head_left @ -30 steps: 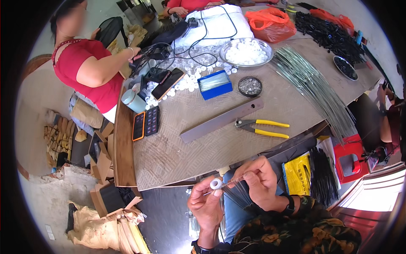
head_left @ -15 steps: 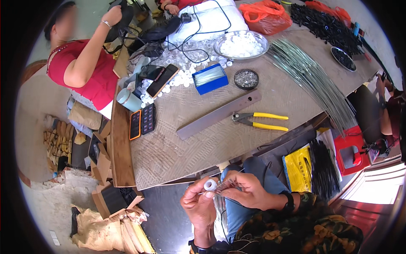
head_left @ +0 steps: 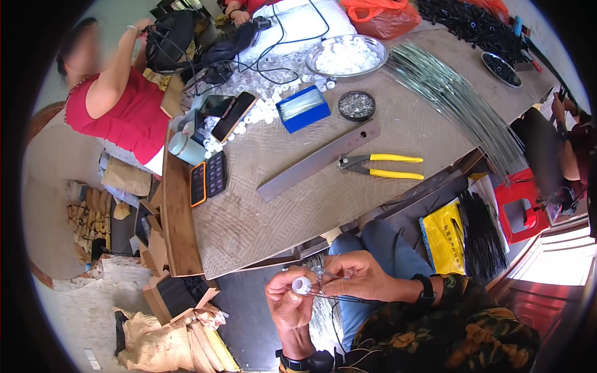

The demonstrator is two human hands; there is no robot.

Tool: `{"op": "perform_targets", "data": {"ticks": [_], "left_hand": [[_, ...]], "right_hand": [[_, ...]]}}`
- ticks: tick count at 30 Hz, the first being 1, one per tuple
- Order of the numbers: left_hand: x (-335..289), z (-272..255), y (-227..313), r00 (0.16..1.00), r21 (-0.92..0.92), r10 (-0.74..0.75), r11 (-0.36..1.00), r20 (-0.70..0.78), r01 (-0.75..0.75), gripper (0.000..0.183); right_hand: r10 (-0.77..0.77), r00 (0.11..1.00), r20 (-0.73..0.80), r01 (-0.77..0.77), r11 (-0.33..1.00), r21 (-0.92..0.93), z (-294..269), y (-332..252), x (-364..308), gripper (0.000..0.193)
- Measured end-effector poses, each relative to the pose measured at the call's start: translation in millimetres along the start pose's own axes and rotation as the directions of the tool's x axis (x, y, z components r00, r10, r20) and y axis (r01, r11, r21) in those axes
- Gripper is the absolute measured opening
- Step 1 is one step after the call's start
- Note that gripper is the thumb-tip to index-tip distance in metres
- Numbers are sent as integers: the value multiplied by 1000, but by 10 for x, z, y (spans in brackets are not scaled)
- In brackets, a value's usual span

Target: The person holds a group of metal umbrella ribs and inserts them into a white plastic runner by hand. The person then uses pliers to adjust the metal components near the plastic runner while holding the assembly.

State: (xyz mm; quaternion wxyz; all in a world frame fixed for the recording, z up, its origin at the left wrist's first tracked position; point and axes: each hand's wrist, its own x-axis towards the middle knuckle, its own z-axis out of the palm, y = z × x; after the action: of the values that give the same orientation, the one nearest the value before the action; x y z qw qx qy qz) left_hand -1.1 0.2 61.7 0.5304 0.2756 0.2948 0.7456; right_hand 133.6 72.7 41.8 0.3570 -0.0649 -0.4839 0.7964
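Note:
In front of my lap, my left hand (head_left: 290, 303) pinches a small white plastic ring (head_left: 301, 285) between thumb and fingers, its round hole facing up. Right beside it, my right hand (head_left: 359, 275) is closed on several thin wires (head_left: 320, 291), whose ends reach the ring. Whether they pass into it I cannot tell. More thin clear or silvery strands (head_left: 324, 326) hang below my hands. On the table ahead lie yellow-handled cutting pliers (head_left: 380, 166) and a flat metal bar (head_left: 320, 160).
A blue box of thin rods (head_left: 303, 109), a round tin of small metal bits (head_left: 357, 105) and a steel dish of white rings (head_left: 346, 56) stand on the table (head_left: 249, 230). Long wires (head_left: 457, 102) lie to the right. A co-worker in red (head_left: 121, 112) is at the left.
My hands with the ring and wires have shifted slightly left and down in view. The co-worker has lowered an arm and handles a black bag. The whole view has shifted a little.

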Motion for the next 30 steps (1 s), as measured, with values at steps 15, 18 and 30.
{"op": "perform_targets", "data": {"ticks": [15, 18, 30], "left_hand": [[-98, -1, 44, 996, 122, 75, 989, 51, -81, 31], [-77, -89, 76, 987, 145, 99, 982, 130, -117, 31], [33, -48, 41, 964, -15, 3, 1000, 267, 1, 28]], "right_hand": [[-95, 995, 30, 99, 957, -272, 144, -34, -73, 15], [-54, 996, 67, 70, 963, -260, 163, -62, -46, 16], [-79, 992, 96, 86, 993, -79, 128, -106, -124, 12]]}}
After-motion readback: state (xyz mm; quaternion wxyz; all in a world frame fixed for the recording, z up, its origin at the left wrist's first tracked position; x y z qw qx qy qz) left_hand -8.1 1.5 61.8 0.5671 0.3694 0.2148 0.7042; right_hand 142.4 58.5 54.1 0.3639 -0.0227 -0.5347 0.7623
